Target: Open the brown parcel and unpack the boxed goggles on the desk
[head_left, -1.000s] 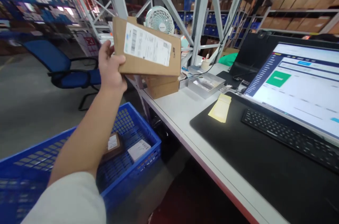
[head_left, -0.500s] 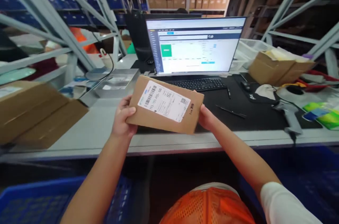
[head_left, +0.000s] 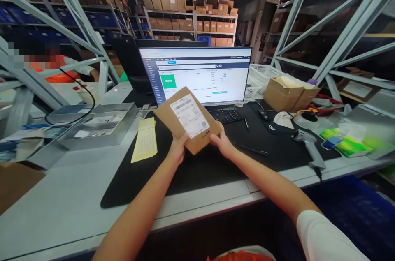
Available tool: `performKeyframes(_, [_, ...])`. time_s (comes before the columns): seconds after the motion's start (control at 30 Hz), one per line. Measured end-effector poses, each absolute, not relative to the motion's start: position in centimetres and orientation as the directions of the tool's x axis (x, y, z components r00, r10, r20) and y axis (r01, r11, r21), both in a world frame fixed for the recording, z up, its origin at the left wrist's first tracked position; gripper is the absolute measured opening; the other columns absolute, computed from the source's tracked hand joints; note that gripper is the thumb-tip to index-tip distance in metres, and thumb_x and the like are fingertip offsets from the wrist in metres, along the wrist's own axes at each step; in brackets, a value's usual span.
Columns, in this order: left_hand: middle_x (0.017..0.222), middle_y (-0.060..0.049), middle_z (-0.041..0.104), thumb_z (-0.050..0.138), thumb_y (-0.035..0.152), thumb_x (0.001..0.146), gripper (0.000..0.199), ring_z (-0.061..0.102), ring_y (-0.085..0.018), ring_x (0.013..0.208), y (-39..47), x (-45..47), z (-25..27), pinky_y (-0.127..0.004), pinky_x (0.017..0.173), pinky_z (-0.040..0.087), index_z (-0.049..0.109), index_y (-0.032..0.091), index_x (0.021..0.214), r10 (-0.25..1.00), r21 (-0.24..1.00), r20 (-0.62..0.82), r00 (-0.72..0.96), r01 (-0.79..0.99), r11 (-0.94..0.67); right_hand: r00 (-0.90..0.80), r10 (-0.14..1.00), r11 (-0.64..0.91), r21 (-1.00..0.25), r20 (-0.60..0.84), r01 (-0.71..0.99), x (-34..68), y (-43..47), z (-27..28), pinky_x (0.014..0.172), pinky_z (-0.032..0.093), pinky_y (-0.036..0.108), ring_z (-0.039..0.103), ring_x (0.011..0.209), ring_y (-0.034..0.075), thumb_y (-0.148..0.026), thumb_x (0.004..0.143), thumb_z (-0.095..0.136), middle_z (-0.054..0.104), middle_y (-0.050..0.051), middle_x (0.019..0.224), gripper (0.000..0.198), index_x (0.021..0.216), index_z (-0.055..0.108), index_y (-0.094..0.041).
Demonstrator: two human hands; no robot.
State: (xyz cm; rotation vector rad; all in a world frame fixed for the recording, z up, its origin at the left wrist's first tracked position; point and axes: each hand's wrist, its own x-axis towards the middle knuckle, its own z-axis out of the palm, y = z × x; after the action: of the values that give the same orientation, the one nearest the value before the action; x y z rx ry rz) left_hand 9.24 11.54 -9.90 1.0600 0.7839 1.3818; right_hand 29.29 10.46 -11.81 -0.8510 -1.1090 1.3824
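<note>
Both my hands hold a brown cardboard box (head_left: pixel 168 109), tilted, above the black desk mat (head_left: pixel 129 191). A white shipping label (head_left: pixel 191 117) with a barcode faces me, and dark handwriting shows beside it. My left hand (head_left: pixel 178 148) grips the lower left edge, thumb on the front face. My right hand (head_left: pixel 221 142) is closed on the right end, thumb on the near corner. The fingers behind the box are hidden. Beyond the box are the keyboard (head_left: pixel 226 115) and a lit monitor (head_left: pixel 197 74), whose lower part the box overlaps.
A pad of yellow label sheets (head_left: pixel 145 139) lies on the mat's left, beside a grey metal tray (head_left: pixel 98 125). At right are a pen (head_left: pixel 251 148), a mouse (head_left: pixel 263 114), a barcode scanner (head_left: pixel 310 146) and an opened carton (head_left: pixel 286 92). Another person (head_left: pixel 52 68) is at far left.
My view has turned right and tilted up. The box has rotated clockwise, its left end now higher. My left hand has shifted from the box's left end to its lower edge.
</note>
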Motion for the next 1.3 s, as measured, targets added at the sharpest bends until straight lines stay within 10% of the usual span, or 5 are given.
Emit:
performKeyframes(0.23, [0.152,-0.015,0.041,0.092,0.033,0.059,0.124,0.046,-0.029,0.135,11.9,6.9,-11.1,-0.039,0.111,0.044,0.018,0.018,0.159,0.989,0.975,0.149,0.014,-0.17,-0.145,-0.247,0.9,0.432,-0.802,0.358,0.412,33.3,10.3,-13.0,0.103,0.047,0.039,0.059,0.115,0.022,-0.048,0.094,0.057,0.058,0.012,0.132,0.056,0.137,0.057,-0.012])
performKeyframes(0.8, [0.143,-0.015,0.049,0.086,0.044,0.07,0.105,0.05,-0.03,0.131,11.1,7.9,-11.7,-0.036,0.106,0.047,0.029,0.017,0.155,0.993,0.992,0.077,0.087,-0.106,-0.067,-0.109,0.896,0.436,-0.803,0.431,0.407,32.2,9.3,-13.0,0.091,0.05,0.032,0.061,0.104,0.016,-0.037,0.098,0.056,0.065,0.005,0.115,0.03,0.119,0.061,-0.016])
performKeyframes(1.07, [0.104,-0.018,0.07,0.093,0.047,0.036,0.083,0.068,-0.029,0.077,10.4,6.2,-6.6,-0.039,0.069,0.059,0.066,0.011,0.105,0.663,0.64,-0.745,0.082,-0.194,0.743,-0.11,0.624,0.779,-0.605,0.774,0.164,33.7,8.3,-11.2,0.077,0.047,0.031,0.06,0.084,0.014,-0.02,0.102,0.043,0.065,0.004,0.091,0.024,0.112,0.064,-0.015])
performKeyframes(1.17, [0.102,-0.018,0.07,0.094,0.044,0.036,0.084,0.067,-0.026,0.07,10.5,6.8,-6.0,-0.037,0.067,0.058,0.068,0.01,0.108,0.65,0.653,-0.737,0.187,-0.051,0.755,-0.035,0.465,0.856,-0.439,0.885,0.272,34.4,7.0,-9.5,0.073,0.043,0.032,0.055,0.076,0.014,-0.02,0.098,0.046,0.062,0.004,0.085,0.021,0.11,0.062,-0.014])
performKeyframes(1.3, [0.119,-0.012,0.068,0.089,0.053,0.058,0.095,0.067,-0.026,0.099,8.4,7.9,-5.3,-0.029,0.083,0.055,0.058,0.012,0.138,0.843,0.886,-0.461,0.277,0.089,0.456,0.093,0.501,0.852,-0.509,0.861,0.122,35.3,0.6,-7.2,0.084,0.046,0.04,0.058,0.093,0.02,-0.032,0.104,0.036,0.059,0.012,0.102,0.037,0.13,0.054,-0.012])
